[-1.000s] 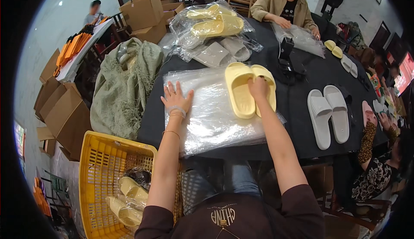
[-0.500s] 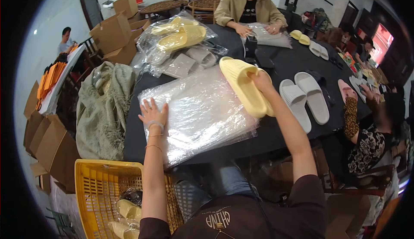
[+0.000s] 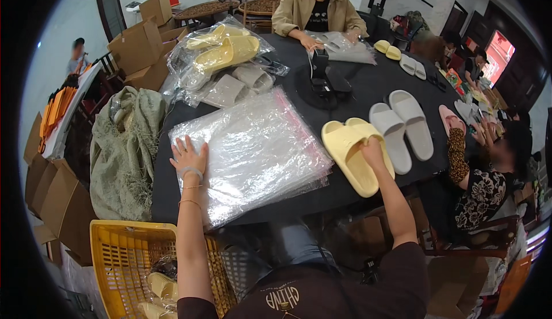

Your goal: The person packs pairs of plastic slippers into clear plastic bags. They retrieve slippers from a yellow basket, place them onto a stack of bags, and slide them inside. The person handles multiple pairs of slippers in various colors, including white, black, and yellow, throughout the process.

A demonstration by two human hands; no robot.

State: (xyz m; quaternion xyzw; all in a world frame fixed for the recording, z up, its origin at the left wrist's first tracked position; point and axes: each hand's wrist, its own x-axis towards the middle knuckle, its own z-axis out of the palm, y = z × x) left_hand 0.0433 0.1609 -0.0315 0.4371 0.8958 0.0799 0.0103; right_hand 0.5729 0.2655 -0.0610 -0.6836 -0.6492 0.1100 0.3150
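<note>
My left hand (image 3: pixel 190 158) lies flat, fingers spread, on the left edge of a stack of clear plastic bags (image 3: pixel 253 146) with a pink strip along one side. My right hand (image 3: pixel 372 149) grips a pair of yellow slide sandals (image 3: pixel 352 161) just right of the stack, its fingers hidden partly inside them. Beside that pair lie grey slide sandals (image 3: pixel 411 126). Behind the bags, bagged yellow slides (image 3: pixel 230 53) rest on a pile above bagged grey slides (image 3: pixel 227 92). Black slides (image 3: pixel 329 80) stand at the table's middle.
A yellow plastic crate (image 3: pixel 135 227) with bagged slides stands below my left arm. A green woven sack (image 3: pixel 123 152) and cardboard boxes (image 3: pixel 135 48) are at the left. Across the black table (image 3: pixel 276 209), a co-worker (image 3: pixel 319 14) handles a bag; another person (image 3: pixel 489 186) sits at the right.
My right hand has moved the yellow slides off the bag stack, to the right and nearer me, beside the grey pair. My left hand stays on the bags. The whole view has shifted slightly.
</note>
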